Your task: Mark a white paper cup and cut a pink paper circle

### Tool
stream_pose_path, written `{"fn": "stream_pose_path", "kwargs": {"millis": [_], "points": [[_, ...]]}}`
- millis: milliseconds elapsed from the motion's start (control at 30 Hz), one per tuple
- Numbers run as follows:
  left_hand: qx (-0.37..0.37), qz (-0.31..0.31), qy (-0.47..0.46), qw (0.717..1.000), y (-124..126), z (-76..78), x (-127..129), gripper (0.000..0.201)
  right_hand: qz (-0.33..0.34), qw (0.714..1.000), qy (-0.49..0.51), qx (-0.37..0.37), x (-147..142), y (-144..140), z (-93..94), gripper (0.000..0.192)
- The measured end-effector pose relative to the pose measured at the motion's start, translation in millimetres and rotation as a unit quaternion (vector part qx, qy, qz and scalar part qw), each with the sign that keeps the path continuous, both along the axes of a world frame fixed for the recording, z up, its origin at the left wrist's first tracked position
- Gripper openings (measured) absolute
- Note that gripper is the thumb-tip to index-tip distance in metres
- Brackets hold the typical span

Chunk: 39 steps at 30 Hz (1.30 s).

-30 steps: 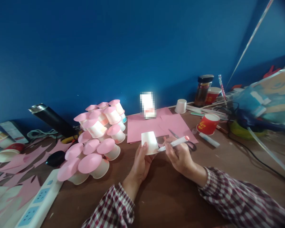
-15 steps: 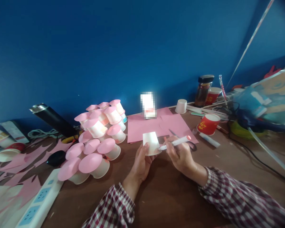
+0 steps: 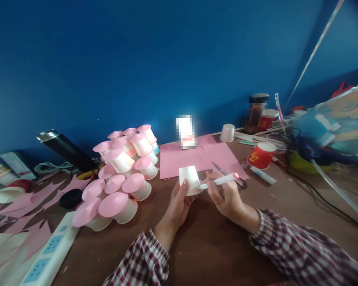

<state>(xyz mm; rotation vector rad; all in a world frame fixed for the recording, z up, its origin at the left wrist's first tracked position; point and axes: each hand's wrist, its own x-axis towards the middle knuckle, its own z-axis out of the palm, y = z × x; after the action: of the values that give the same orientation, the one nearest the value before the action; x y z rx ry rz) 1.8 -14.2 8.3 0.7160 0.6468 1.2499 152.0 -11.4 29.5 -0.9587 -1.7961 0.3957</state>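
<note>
A white paper cup (image 3: 188, 177), turned upside down, is gripped in my left hand (image 3: 179, 202), thumb on its side. My right hand (image 3: 226, 196) is closed around a white marker (image 3: 219, 181) with a red end. The marker's tip is at the cup's right side near the rim; whether it touches I cannot tell. Behind the hands lie sheets of pink paper (image 3: 179, 161) and a pair of scissors (image 3: 241, 183), partly hidden by my right hand. Several upturned cups with pink paper cones (image 3: 113, 204) are grouped to the left.
A power strip (image 3: 52, 248), pink paper scraps (image 3: 37, 234) and a black flask (image 3: 68, 151) are at the left. To the right are a red paper cup (image 3: 261, 155), a white cup (image 3: 227, 133), a clear tube (image 3: 263, 175) and a plastic bag (image 3: 340, 123). A blue wall (image 3: 167, 59) stands behind.
The marker and my right hand have shifted slightly, the marker's red end now a little lower. At the far left edge, part of another hand has come into view, blurred.
</note>
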Motion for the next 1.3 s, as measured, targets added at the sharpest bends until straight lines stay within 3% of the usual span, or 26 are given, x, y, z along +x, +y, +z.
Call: {"fn": "stream_pose_path", "kwargs": {"millis": [833, 1300], "points": [[-0.004, 0.013, -0.006, 1.000, 1.4, -1.0, -0.2, 0.031, 0.015, 1.000, 0.007, -0.023, 0.3, 4.4, -5.4, 0.014], [-0.012, 0.000, -0.008, 1.000, 0.8, -0.8, 0.9, 0.035, -0.027, 1.000, 0.002, 0.001, 0.3, 2.4, -2.0, 0.016]]}}
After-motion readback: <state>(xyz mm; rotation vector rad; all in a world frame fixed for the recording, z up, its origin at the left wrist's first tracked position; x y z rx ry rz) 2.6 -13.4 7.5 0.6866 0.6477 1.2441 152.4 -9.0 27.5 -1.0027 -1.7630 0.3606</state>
